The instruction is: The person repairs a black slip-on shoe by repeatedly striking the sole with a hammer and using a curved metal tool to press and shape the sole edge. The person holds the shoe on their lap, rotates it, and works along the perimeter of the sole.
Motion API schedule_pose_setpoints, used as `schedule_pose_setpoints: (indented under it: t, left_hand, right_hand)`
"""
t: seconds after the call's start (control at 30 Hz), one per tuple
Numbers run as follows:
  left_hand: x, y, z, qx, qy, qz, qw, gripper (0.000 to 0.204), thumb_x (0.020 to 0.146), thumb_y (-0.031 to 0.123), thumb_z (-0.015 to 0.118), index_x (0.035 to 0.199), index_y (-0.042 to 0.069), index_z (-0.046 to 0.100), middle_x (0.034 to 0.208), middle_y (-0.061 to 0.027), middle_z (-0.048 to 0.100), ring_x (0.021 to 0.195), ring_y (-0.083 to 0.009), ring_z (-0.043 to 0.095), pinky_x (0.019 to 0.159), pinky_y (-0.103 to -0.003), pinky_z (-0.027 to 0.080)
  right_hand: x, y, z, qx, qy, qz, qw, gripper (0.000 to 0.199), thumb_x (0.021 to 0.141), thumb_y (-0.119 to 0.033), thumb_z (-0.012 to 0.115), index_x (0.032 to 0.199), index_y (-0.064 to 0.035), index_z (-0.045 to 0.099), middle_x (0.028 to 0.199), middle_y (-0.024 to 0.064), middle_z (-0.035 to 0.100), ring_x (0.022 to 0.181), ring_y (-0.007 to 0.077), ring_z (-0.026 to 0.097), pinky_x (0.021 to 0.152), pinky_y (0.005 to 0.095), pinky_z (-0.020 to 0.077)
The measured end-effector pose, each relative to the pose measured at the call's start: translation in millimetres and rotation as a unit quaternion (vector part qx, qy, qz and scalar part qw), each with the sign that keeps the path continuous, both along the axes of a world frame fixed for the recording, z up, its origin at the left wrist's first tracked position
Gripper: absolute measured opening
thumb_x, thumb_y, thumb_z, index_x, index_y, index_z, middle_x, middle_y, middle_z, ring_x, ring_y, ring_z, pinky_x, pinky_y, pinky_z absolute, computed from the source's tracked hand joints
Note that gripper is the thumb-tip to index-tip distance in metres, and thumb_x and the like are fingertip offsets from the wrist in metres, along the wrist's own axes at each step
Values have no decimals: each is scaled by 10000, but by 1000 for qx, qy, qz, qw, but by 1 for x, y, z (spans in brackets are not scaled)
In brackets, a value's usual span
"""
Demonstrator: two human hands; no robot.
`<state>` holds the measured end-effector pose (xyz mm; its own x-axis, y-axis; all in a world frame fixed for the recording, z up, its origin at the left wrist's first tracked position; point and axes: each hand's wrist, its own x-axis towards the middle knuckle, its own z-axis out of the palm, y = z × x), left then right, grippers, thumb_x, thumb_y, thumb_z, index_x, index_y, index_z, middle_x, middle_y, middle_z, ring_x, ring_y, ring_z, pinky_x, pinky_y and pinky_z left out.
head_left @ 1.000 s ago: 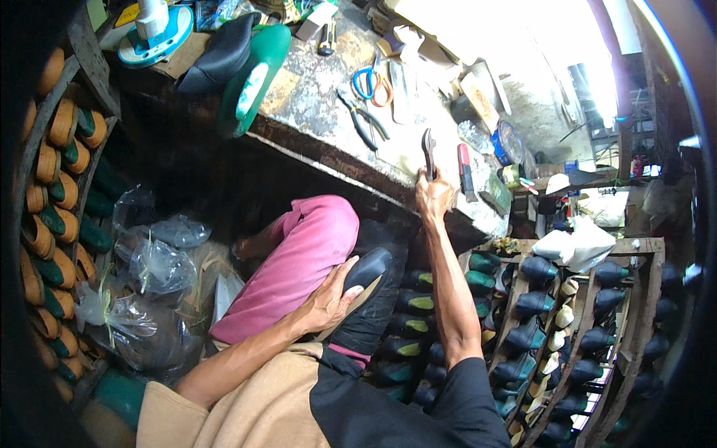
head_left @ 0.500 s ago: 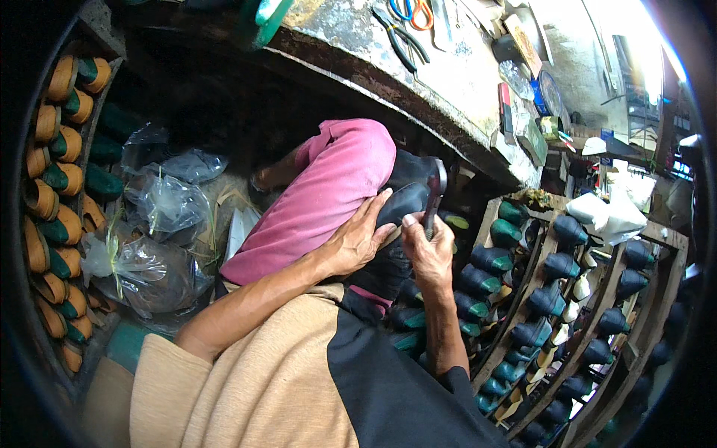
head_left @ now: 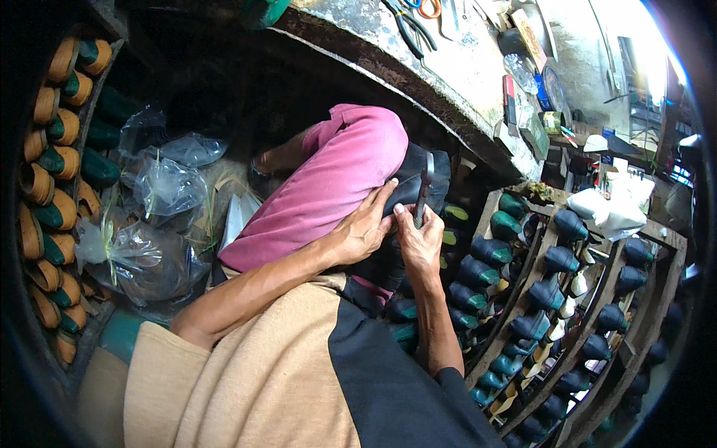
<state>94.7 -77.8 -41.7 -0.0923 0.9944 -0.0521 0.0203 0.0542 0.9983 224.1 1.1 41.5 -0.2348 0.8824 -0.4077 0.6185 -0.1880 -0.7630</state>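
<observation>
A black leather shoe [head_left: 404,193] rests across my lap beside the pink-clad knee; its lower part is hidden by my hands. My left hand [head_left: 364,226] is closed against its near side, fingers pressed along the leather and thumb toward the right hand. My right hand [head_left: 420,240] grips a slim dark metal hand tool [head_left: 427,173], which stands up from the fist over the shoe. The tool's exact kind is unclear. Both hands almost meet at the shoe's near edge.
A worn workbench [head_left: 463,93] runs across the top, bearing pliers [head_left: 409,30]. Racks of dark and green shoe forms [head_left: 544,295] stand at right, tan ones [head_left: 60,209] at left. Clear plastic bags [head_left: 142,257] lie left of my legs.
The tool has shifted left and turned, so its head looks narrower. My right hand moved slightly left and up, closer to my left hand. The view has shifted a little.
</observation>
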Motion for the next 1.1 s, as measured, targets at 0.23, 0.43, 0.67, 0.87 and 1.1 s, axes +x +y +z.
schedule_pose_setpoints:
  t: [0.23, 0.43, 0.67, 0.87, 1.1]
  left_hand:
    - [-11, 4, -1, 13, 16, 5, 1000, 715, 1193, 296, 565, 1754, -20, 253, 1739, -353, 383, 1647, -485, 385, 1352, -500, 342]
    - [-12, 4, -8, 10, 15, -4, 1000, 709, 1184, 307, 556, 1727, -53, 279, 1711, -401, 381, 1631, -525, 384, 1346, -523, 342]
    - [-16, 4, -9, 24, 47, -1, 999, 710, 1169, 267, 593, 1724, -44, 278, 1710, -388, 387, 1636, -500, 387, 1349, -518, 338]
    - [-22, 6, -8, 8, 22, -48, 999, 758, 1180, 341, 578, 1740, -46, 243, 1750, -378, 335, 1669, -492, 332, 1384, -507, 275]
    - [-23, 4, -20, 23, 21, -50, 998, 801, 1130, 249, 644, 1743, -51, 225, 1755, -375, 323, 1679, -491, 311, 1389, -497, 262]
  right_hand:
    - [4, -20, 33, -69, 20, 15, 997, 354, 1189, -319, 599, 1003, -23, 655, 741, 50, 659, 578, 144, 649, 518, 297, 476]
    - [-1, -67, 55, 10, -16, 59, 998, 287, 1199, -231, 555, 1068, 14, 628, 665, 110, 654, 538, 209, 673, 531, 369, 518]
    - [-14, -55, 82, 90, -14, 157, 983, 230, 1119, -91, 607, 1297, 48, 649, 756, 260, 669, 655, 454, 704, 624, 512, 531]
    - [-5, -62, 53, 218, -85, 180, 955, 118, 1088, -51, 629, 1137, 56, 624, 774, 275, 679, 686, 471, 720, 620, 534, 561]
    - [16, -62, 16, 258, -32, 198, 945, 110, 1089, -32, 619, 1155, 48, 655, 873, 315, 716, 738, 506, 736, 651, 504, 555]
